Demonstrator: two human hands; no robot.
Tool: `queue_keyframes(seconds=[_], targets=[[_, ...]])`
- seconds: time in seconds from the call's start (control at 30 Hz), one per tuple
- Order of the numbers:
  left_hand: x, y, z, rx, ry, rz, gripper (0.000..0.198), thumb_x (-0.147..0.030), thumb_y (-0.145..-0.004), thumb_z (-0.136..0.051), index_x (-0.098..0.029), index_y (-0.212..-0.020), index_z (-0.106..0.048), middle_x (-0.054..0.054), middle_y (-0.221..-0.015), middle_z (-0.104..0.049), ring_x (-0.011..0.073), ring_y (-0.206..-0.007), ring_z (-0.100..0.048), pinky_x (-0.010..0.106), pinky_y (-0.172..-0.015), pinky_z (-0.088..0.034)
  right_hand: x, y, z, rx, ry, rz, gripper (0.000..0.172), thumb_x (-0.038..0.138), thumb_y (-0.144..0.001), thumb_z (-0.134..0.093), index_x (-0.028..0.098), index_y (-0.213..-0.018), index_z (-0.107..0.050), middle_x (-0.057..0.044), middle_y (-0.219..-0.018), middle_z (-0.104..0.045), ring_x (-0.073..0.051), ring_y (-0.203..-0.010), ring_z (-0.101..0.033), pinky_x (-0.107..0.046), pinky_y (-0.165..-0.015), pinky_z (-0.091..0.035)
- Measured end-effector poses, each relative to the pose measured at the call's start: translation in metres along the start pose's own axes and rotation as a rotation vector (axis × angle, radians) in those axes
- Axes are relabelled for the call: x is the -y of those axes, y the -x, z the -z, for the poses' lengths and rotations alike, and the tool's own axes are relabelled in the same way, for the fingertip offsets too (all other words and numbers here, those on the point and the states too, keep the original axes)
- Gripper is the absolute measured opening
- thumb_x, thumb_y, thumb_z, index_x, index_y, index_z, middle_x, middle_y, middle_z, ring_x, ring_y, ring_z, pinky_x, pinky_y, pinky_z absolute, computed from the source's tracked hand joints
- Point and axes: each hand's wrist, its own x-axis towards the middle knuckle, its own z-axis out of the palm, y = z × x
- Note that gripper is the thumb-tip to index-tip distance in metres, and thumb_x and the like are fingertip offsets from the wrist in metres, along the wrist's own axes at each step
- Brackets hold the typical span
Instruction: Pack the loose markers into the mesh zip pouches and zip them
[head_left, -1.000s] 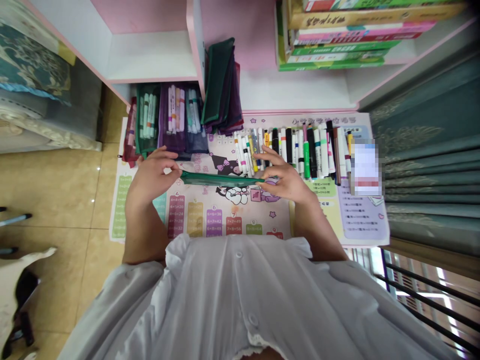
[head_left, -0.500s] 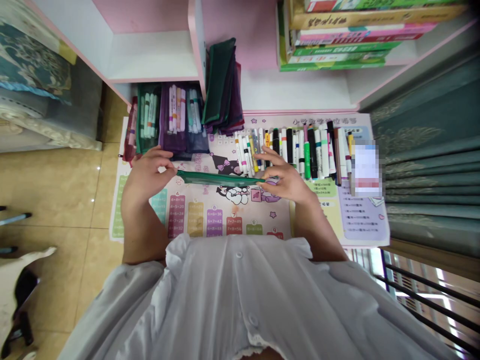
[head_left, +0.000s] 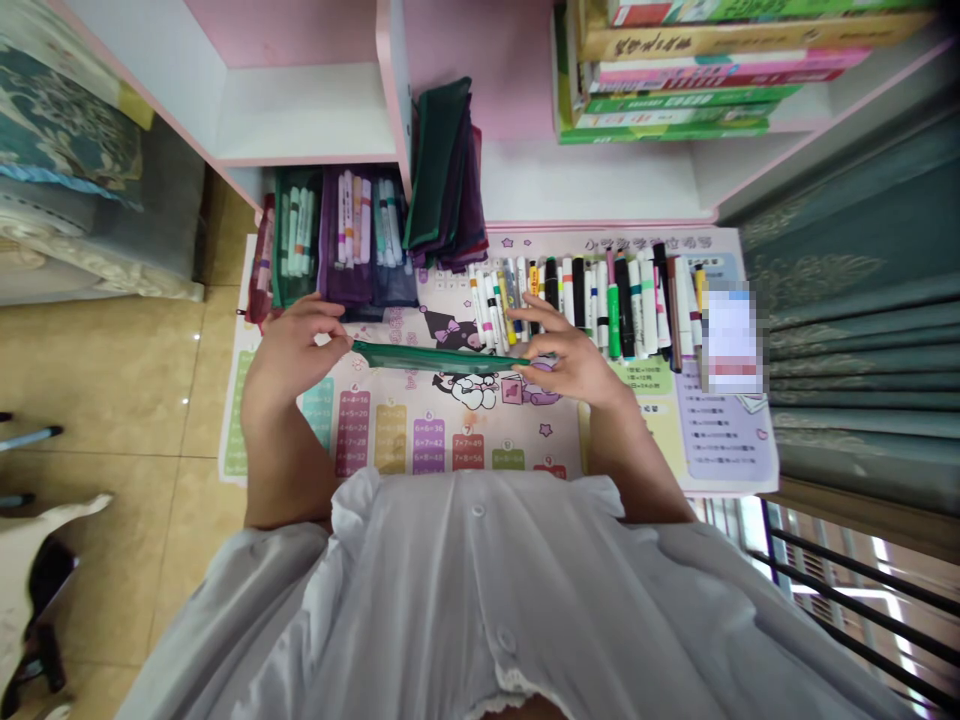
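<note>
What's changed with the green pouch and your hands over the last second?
The left hand has shifted slightly to the left, and the left end of the green mesh zip pouch went with it, so the pouch now sits a little more level. Nothing was taken up or let go: the right hand stayed at the pouch's other end. The row of markers and the stacked mesh pouches stayed as they were.

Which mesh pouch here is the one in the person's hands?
The dark green mesh pouch, held flat and lengthwise between the left hand and right hand. The other pouches stand packed with markers or sit in a folded stack.
</note>
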Motion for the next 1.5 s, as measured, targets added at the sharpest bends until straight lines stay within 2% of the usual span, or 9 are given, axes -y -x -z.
queue_keyframes(seconds=[0.13,0.23,0.33,0.4,0.53,0.73,1.23,1.37,1.5], targets=[[0.004,-0.001,-0.001,-0.040,0.037,0.012,0.019,-0.033,-0.081,-0.058,-0.022,-0.069,-0.067,0.002,-0.121,-0.070,0.0249,-0.128,-0.056,0.041,-0.112,-0.042,-0.002,0.001,-0.001,0.000,0.006,0.028,0.017,0.027,-0.082,-0.073,0.025,-0.070,-0.061,0.006,-0.146,-0.055,-0.029,-0.149,-0.033,-0.059,-0.124,-0.028],[0.001,-0.001,0.000,-0.049,-0.022,0.020,0.021,-0.036,-0.084,-0.057,-0.022,-0.073,-0.069,0.003,-0.119,-0.071,0.0269,-0.129,-0.055,0.047,-0.115,-0.037,-0.003,0.000,-0.003,0.002,0.011,0.055,0.017,0.024,-0.084,-0.071,0.023,-0.070,-0.062,0.002,-0.146,-0.056,-0.030,-0.150,-0.033,-0.059,-0.122,-0.030],[-0.009,0.000,0.000,-0.084,-0.103,-0.014,0.019,-0.038,-0.087,-0.059,-0.024,-0.086,-0.072,0.006,-0.127,-0.067,0.0322,-0.136,-0.048,0.062,-0.117,-0.023,-0.003,0.000,-0.003,-0.002,0.044,0.071,0.010,0.022,-0.086,-0.070,0.024,-0.077,-0.067,0.000,-0.145,-0.057,-0.029,-0.150,-0.033,-0.060,-0.121,-0.033],[-0.016,0.000,-0.005,-0.072,-0.149,-0.096,0.022,-0.039,-0.083,-0.068,-0.026,-0.100,-0.073,0.009,-0.137,-0.061,0.0351,-0.142,-0.040,0.066,-0.116,-0.022,-0.003,-0.001,-0.004,-0.019,0.060,0.089,0.007,0.022,-0.087,-0.069,0.024,-0.080,-0.070,-0.003,-0.143,-0.058,-0.030,-0.149,-0.035,-0.059,-0.119,-0.037],[-0.030,-0.001,-0.022,0.000,-0.238,-0.204,0.024,-0.033,-0.080,-0.073,-0.029,-0.104,-0.075,0.009,-0.142,-0.059,0.0364,-0.145,-0.038,0.068,-0.116,-0.021,-0.005,-0.001,-0.004,-0.043,0.075,0.104,0.005,0.025,-0.087,-0.071,0.026,-0.084,-0.074,-0.005,-0.141,-0.061,-0.031,-0.147,-0.038,-0.058,-0.117,-0.040],[-0.044,0.006,-0.036,-0.013,-0.325,-0.246,0.015,-0.025,-0.089,-0.063,-0.026,-0.094,-0.077,0.010,-0.133,-0.065,0.0338,-0.141,-0.043,0.068,-0.118,-0.018,-0.009,-0.001,-0.009,-0.153,0.045,0.122,0.007,0.028,-0.087,-0.071,0.026,-0.080,-0.073,-0.007,-0.136,-0.064,-0.032,-0.142,-0.045,-0.061,-0.114,-0.043],[-0.040,0.045,-0.075,0.055,-0.122,-0.373,0.017,-0.031,-0.092,-0.060,-0.022,-0.092,-0.074,0.010,-0.128,-0.068,0.0332,-0.139,-0.046,0.070,-0.119,-0.009,-0.004,-0.008,-0.031,-0.356,0.014,0.110,0.013,0.031,-0.089,-0.068,0.024,-0.079,-0.069,-0.009,-0.117,-0.074,-0.032,-0.131,-0.057,-0.057,-0.105,-0.051],[-0.040,0.051,-0.088,-0.052,-0.033,-0.386,0.022,-0.025,-0.094,-0.053,-0.022,-0.084,-0.073,0.007,-0.126,-0.069,0.0294,-0.139,-0.047,0.062,-0.122,-0.009,-0.004,-0.008,-0.033,-0.392,-0.015,0.083,0.013,0.033,-0.089,-0.068,0.025,-0.079,-0.070,-0.009,-0.115,-0.074,-0.031,-0.129,-0.059,-0.057,-0.106,-0.050],[-0.038,0.051,-0.079,-0.236,0.008,-0.403,0.028,-0.026,-0.096,-0.048,-0.020,-0.078,-0.070,0.008,-0.128,-0.068,0.0290,-0.141,-0.045,0.060,-0.122,-0.010,-0.004,-0.007,-0.033,-0.458,-0.027,0.025,0.013,0.038,-0.088,-0.069,0.026,-0.092,-0.072,-0.010,-0.120,-0.072,-0.030,-0.128,-0.059,-0.056,-0.108,-0.049]])
